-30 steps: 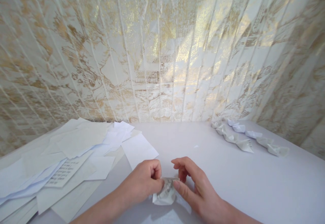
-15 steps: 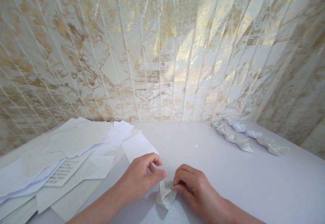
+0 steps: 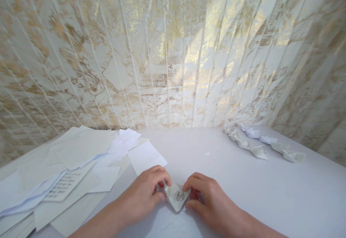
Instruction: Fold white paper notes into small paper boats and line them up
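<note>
Two hands meet on one small folded paper [image 3: 177,196], which I see resting on the white table [image 3: 270,194] just right of the pile of loose sheets [image 3: 72,158]. Left hand [image 3: 144,196]: fingers curled nearly closed, thumb and forefinger pinching the paper's left corner. Right hand [image 3: 207,202]: fingers bent close together, tips gripping its right edge. Printed marks show on the paper's upper face. Well right of the pile, by the gold-patterned wall [image 3: 173,50], I note a row of folded paper pieces [image 3: 256,146].
</note>
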Tool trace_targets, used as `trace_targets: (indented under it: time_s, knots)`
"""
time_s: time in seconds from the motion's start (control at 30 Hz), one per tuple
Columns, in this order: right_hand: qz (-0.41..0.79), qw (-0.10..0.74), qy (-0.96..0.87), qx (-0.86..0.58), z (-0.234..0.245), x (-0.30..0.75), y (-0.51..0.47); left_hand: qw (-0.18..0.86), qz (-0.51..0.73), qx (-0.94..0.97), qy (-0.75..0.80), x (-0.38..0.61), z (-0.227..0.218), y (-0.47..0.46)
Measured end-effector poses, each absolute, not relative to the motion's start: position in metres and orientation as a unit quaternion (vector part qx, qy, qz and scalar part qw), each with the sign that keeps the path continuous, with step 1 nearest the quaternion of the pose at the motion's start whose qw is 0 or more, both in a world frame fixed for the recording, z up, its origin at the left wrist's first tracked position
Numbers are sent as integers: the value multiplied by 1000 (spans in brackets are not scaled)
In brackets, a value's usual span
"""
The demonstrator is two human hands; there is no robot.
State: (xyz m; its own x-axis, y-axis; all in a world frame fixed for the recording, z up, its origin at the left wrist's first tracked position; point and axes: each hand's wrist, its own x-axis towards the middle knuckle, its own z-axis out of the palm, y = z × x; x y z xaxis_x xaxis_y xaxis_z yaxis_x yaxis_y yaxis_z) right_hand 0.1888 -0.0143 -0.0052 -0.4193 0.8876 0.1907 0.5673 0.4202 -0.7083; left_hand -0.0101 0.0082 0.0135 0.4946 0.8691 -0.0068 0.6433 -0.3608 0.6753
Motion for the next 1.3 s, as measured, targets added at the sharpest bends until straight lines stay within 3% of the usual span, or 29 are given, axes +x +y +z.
trace_targets:
  time_s: [0.13,0.33,0.63,0.83,1.3]
  knots:
    - [222,257,-834,-434,-6,189,-16,271,191,830,448,-12,11,7]
    - [190,226,-847,-443,-5,189,-18,305,164,837,424,-7,18,0]
    - [190,256,-864,-390,-10,189,-16,332,198,782,489,-3,13,7]
    - [142,275,-892,-330,-9,186,-18,332,154,771,521,0,8,15]
    - [162,256,-890,-340,-8,185,-18,232,125,825,499,4,8,10]
